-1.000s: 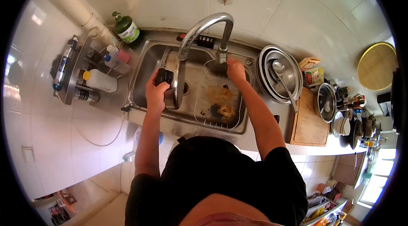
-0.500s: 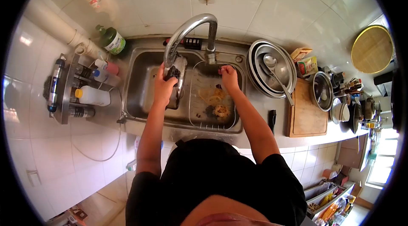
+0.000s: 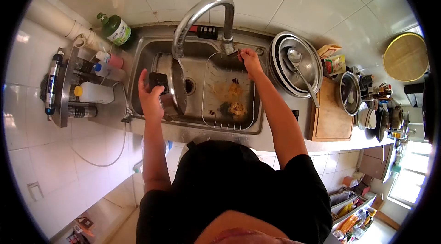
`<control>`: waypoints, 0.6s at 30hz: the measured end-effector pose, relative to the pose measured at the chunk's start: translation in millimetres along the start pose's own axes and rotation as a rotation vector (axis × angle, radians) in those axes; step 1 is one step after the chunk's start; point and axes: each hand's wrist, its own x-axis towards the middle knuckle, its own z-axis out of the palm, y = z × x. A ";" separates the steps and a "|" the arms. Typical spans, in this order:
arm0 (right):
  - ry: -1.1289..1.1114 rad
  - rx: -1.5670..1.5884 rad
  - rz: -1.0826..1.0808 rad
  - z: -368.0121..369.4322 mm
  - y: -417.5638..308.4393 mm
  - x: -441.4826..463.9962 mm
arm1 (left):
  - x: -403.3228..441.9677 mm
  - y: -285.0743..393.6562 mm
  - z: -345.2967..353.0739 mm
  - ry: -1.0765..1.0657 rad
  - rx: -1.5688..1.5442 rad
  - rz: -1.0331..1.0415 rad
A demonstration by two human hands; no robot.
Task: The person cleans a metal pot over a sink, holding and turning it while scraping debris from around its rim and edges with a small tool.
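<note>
In the left basin of the steel sink a metal pot lies tipped on its side. My left hand is at its left, thumb and fingers closed on a dark, squarish piece; I cannot tell whether this is the pot's handle or a separate pad. Above the pot arches the chrome tap. My right hand is closed round the end of the tap's lever, beside the spout's base. Below that hand, a wire rack in the right basin has food scraps lying in it.
Stacked steel bowls with a ladle stand right of the sink, beside a wooden cutting board. A green pump bottle is at the back left. A shelf with bottles stands at the left.
My left hand has moved left and the pot has turned onto its side, uncovering the drain. My right hand has risen slightly with the tap lever. The view has tilted a little.
</note>
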 end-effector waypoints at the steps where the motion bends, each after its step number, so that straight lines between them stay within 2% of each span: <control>1: 0.011 -0.007 -0.018 -1.0 7.8 2.5 | -7.0 9.8 4.3 0.048 -0.047 -0.028; 3: 0.018 -0.017 -0.050 -0.8 24.5 0.2 | -10.9 11.1 -3.8 0.096 -0.115 -0.020; 5: -0.084 0.020 -0.090 4.1 23.9 -19.2 | -16.8 18.6 -12.2 0.140 -0.195 -0.025; 8: -0.193 0.015 -0.116 14.6 22.1 -49.3 | -22.7 24.8 -27.0 0.176 -0.430 -0.186; 15: -0.169 0.105 -0.013 35.5 -3.9 -132.0 | -52.0 36.4 -11.1 0.090 -0.621 -0.374; 18: -0.226 0.032 -0.131 37.4 -30.7 -171.8 | -64.5 29.0 4.9 0.013 -0.611 -0.357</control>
